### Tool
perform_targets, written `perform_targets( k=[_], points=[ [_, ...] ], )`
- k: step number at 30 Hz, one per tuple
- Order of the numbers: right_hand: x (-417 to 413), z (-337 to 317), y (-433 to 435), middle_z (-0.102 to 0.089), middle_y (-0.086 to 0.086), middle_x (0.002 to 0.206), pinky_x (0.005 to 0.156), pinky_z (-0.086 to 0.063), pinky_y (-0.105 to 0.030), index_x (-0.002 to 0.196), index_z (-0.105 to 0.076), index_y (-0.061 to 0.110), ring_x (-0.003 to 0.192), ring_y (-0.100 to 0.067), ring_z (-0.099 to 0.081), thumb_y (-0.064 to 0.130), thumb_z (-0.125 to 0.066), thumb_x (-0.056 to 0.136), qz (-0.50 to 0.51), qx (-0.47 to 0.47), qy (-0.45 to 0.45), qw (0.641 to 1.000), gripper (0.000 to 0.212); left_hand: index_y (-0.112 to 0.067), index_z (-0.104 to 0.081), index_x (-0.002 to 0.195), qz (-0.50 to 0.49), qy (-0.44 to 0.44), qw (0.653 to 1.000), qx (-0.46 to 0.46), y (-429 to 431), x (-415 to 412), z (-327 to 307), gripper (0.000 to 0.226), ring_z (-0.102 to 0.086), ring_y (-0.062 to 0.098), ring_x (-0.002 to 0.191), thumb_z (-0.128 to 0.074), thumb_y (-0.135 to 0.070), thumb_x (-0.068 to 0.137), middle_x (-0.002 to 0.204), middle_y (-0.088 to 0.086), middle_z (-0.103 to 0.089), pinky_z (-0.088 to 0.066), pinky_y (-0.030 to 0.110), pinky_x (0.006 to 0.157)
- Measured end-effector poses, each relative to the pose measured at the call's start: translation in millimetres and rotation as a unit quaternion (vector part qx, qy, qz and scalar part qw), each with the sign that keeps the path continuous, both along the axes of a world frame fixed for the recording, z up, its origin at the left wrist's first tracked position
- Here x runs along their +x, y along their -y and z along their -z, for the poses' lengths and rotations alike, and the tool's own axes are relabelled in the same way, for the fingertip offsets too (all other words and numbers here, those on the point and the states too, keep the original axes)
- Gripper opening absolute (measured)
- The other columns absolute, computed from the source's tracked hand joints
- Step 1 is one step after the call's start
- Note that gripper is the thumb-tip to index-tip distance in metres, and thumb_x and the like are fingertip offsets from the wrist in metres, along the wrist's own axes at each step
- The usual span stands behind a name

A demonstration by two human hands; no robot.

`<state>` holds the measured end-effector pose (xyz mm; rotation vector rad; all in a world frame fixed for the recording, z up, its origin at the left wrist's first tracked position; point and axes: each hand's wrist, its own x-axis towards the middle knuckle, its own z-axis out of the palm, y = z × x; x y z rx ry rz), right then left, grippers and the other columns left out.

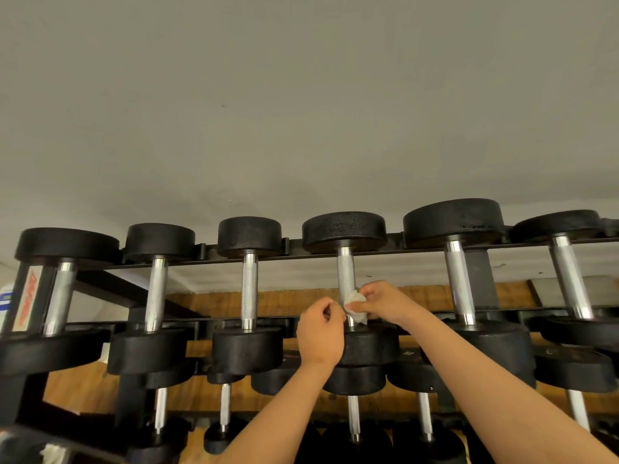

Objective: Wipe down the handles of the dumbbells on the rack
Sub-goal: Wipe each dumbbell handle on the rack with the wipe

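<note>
Several black dumbbells with chrome handles lie across the top tier of a black rack (395, 244). The fourth dumbbell's handle (345, 272) has a white wipe (355, 308) wrapped round its lower end. My right hand (382, 301) pinches the wipe against that handle. My left hand (320, 333) is curled just left of the handle and touches the wipe's edge; what it grips is hidden by its fingers. Neighbouring handles stand at left (249, 289) and right (460, 283).
A lower tier holds several more dumbbells, one handle (353, 418) right under my hands. Behind the rack are a wooden floor (77, 386) and a pale wall (301, 112). A white crumpled scrap (53, 453) lies at the bottom left.
</note>
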<state>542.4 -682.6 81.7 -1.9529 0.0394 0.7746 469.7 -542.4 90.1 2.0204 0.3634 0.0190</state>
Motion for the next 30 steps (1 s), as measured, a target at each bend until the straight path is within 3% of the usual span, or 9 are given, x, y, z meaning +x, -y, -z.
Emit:
perform_targets(
  k=[6, 9, 15, 19, 23, 26, 30],
  points=[
    [1.8, -2.9, 6.5, -0.069, 0.002, 0.089, 0.066, -0.053, -0.016, 0.085, -0.067, 0.013, 0.083, -0.006, -0.066, 0.021, -0.076, 0.082, -0.005, -0.005, 0.018, 1.000, 0.012, -0.018, -0.059, 0.067, 0.000, 0.000, 1.000, 0.006, 0.9, 0.0, -2.9, 0.028, -0.058, 0.008, 0.071, -0.052, -0.011, 0.093, 0.066, -0.004, -0.060, -0.044, 0.012, 0.063],
    [3.0, -1.9, 6.0, -0.070, -0.002, 0.094, 0.075, -0.057, -0.021, 0.092, -0.069, 0.012, 0.088, -0.010, -0.066, 0.022, -0.076, 0.081, -0.059, -0.036, 0.009, 0.998, 0.017, -0.021, -0.058, 0.065, -0.002, 0.001, 1.000, 0.012, 1.0, 0.2, -3.3, 0.031, -0.058, 0.006, 0.072, -0.052, -0.010, 0.093, 0.065, -0.005, -0.060, -0.043, 0.009, 0.063],
    [-1.5, -2.5, 9.3, -0.070, -0.008, 0.093, 0.080, -0.057, -0.029, 0.087, -0.070, 0.007, 0.089, -0.017, -0.066, 0.021, -0.078, 0.080, -0.057, -0.054, 0.040, 0.996, 0.018, -0.020, -0.060, 0.066, -0.005, 0.004, 1.000, 0.013, 0.8, 0.5, -1.2, 0.030, -0.059, 0.008, 0.071, -0.052, -0.010, 0.093, 0.065, -0.002, -0.062, -0.046, 0.018, 0.066],
    [-5.1, -3.5, 4.3, -0.066, -0.002, 0.084, 0.075, -0.050, -0.027, 0.079, -0.066, 0.018, 0.083, -0.017, -0.062, 0.028, -0.078, 0.079, -0.078, -0.093, 0.059, 0.991, 0.015, -0.017, -0.061, 0.067, 0.000, 0.007, 1.000, 0.017, 0.6, 0.7, 0.0, 0.028, -0.058, 0.008, 0.071, -0.052, -0.010, 0.093, 0.065, -0.004, -0.061, -0.045, 0.016, 0.064],
    [-5.2, -8.5, -4.3, -0.058, 0.002, 0.073, 0.063, -0.042, -0.022, 0.075, -0.061, 0.018, 0.071, -0.010, -0.055, 0.032, -0.079, 0.078, -0.100, -0.139, 0.056, 0.984, 0.023, -0.016, -0.062, 0.068, -0.002, 0.004, 1.000, 0.019, 1.0, 0.6, 0.5, 0.027, -0.058, 0.009, 0.070, -0.053, -0.012, 0.093, 0.066, -0.004, -0.061, -0.046, 0.017, 0.064],
    [-11.9, -4.8, 0.3, -0.063, 0.002, 0.076, 0.065, -0.043, -0.020, 0.075, -0.066, 0.019, 0.077, -0.013, -0.060, 0.029, -0.078, 0.079, -0.070, -0.144, 0.084, 0.983, 0.016, -0.021, -0.060, 0.067, -0.001, 0.004, 1.000, 0.016, 0.9, 0.6, -0.3, 0.029, -0.059, 0.007, 0.070, -0.053, -0.011, 0.093, 0.066, -0.006, -0.061, -0.045, 0.014, 0.064],
    [-13.3, -5.1, 0.6, -0.065, 0.002, 0.079, 0.064, -0.042, -0.019, 0.088, -0.072, 0.015, 0.077, -0.009, -0.059, 0.030, -0.076, 0.082, -0.069, -0.158, 0.065, 0.983, 0.017, -0.023, -0.059, 0.066, -0.002, 0.004, 1.000, 0.015, 0.7, 0.7, -0.4, 0.030, -0.059, 0.008, 0.070, -0.052, -0.012, 0.093, 0.066, -0.006, -0.061, -0.046, 0.016, 0.065]
  ],
)
